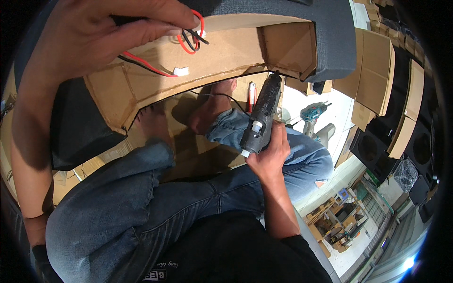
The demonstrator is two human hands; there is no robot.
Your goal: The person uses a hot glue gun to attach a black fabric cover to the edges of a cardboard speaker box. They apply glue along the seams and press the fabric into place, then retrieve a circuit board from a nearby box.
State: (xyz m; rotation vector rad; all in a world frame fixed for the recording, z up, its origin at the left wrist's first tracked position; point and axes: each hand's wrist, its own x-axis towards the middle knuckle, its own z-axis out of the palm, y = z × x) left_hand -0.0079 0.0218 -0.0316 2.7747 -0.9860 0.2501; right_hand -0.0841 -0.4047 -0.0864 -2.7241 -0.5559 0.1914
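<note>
My left hand [118,33] pinches a looped bundle of red and black wires [192,47] between thumb and fingers, above the open side of a box. The box [335,42] is covered in dark textured material, with bare brown board [236,40] inside. Its wire run passes a white patch [181,71] on the inner board. My right hand [271,153] is wrapped round a black hot glue gun [266,106], with a pale glue stick showing at its rear. The gun's nozzle end is by the box's lower edge, near the right inner corner; whether it touches cannot be told.
A red and silver utility knife [251,96] lies beyond the glue gun. Farther right is a teal cordless drill [313,112] on the white floor. Cardboard boxes [365,66] and black cabinets [373,148] stand at right. A dark cord [226,96] runs past my bare feet.
</note>
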